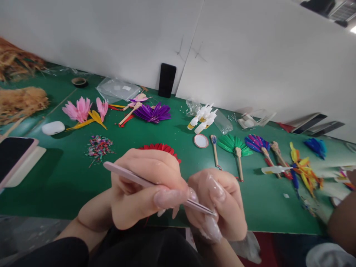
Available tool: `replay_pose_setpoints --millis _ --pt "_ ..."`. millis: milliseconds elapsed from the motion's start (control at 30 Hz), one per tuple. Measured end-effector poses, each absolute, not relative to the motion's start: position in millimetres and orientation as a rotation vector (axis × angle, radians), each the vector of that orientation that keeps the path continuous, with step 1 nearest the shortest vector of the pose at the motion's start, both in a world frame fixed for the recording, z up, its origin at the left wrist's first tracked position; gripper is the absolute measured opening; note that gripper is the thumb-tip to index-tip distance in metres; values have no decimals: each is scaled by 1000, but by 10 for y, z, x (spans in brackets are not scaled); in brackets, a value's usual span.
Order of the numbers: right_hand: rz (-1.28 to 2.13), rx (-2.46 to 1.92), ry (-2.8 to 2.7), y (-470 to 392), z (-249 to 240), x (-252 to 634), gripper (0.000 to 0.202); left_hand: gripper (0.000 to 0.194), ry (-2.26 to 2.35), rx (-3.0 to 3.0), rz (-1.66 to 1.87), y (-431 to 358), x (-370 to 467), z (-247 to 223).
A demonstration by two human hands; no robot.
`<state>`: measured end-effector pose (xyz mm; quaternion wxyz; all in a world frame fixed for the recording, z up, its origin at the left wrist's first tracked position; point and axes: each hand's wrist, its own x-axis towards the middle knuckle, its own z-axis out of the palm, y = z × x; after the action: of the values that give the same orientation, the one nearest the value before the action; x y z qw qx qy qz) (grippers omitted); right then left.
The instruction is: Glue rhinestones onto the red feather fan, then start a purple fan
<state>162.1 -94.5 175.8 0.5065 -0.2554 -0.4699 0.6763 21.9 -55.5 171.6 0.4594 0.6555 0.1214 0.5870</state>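
Observation:
My left hand [147, 189] is closed around pink tweezers [130, 176], with thumb and fingers pinching the shaft. The tips of the tweezers point right and meet the fingers of my right hand [218, 204]. That hand is curled shut in a pinch, and whatever lies between its fingertips is hidden or too small to name. Behind my left hand, a fan of red feathers [161, 148] shows only its upper edge. A pile of small multicoloured chips [100, 147] lies on the green table [130, 141] to the left.
Pink feathers [79, 109], a purple feather fan [154, 113] and small white glue bottles [203, 118] lie farther back. A round white lid [200, 141] is beside a green feather fan [236, 145]. A phone [167, 79] leans on the wall. Another person's arm [343, 207] is at right.

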Motion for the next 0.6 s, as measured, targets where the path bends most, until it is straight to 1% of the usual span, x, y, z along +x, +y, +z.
replay_pose_setpoints --millis 167,300,600 --pt "1703 -631 -1108 -958 1782 1633 41 28 407 1624 1459 -579 200 1724" --pt "1773 -613 -1074 -989 1777 1651 39 24 398 1592 1502 -577 205 1715" --pt "1755 -428 -1016 -1006 1712 1632 34 21 367 1499 1484 -562 222 1698"
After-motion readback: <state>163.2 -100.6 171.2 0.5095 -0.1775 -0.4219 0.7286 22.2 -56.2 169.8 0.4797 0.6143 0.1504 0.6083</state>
